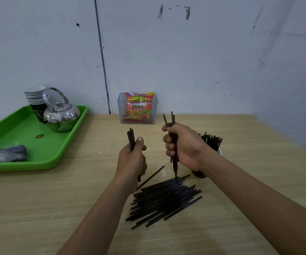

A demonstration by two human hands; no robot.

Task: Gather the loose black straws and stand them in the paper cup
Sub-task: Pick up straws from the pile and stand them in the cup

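- Left grip [132, 159] is clutching a small straw bundle [131, 136], upright.
- Right grip [185, 146] is clutching a second bundle [172, 119], its lower ends pointing at the loose pile [165, 197] lying on the worktop [75, 199].
- Paper cup [219, 151], behind the right wrist, is holding standing straws [212, 140].

Wooden table [56, 199]: straws [164, 201], tray [20, 165] (green).

straws [165, 201]: black, plain;
tabletop [56, 208]: pale beige wood grain;
tray [20, 129]: bright green;
kettle [64, 115]: shiny silver;
stacked cups [35, 97]: dark walls, white rims;
snack packet [138, 109]: red and orange, yellow lettering;
packet holder [120, 107]: clear, colourless;
wall [203, 61]: whitish grey, dark scuffs
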